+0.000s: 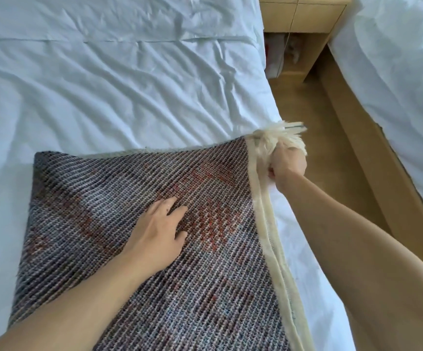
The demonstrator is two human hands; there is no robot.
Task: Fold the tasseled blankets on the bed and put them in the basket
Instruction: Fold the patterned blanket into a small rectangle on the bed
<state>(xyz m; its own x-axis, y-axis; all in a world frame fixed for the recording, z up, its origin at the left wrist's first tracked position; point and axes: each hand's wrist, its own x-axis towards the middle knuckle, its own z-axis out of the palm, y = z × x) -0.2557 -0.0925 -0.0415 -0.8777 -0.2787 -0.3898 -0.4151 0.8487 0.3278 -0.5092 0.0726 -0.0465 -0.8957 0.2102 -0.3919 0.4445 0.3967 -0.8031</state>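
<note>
A woven grey, blue and rust-red blanket (99, 211) with a cream border lies folded on the white bed (104, 84), near its right edge. My left hand (159, 229) rests flat on the middle of the blanket, fingers straight. At the blanket's far right corner, my right hand (287, 164) grips a bunch of cream tassels (276, 138) and holds that corner over the bed's edge. No basket is in view.
A wooden floor strip (314, 148) runs between this bed and a second white bed (403, 84) on the right. A light wooden nightstand (304, 19) with an open shelf stands at the top, between the beds.
</note>
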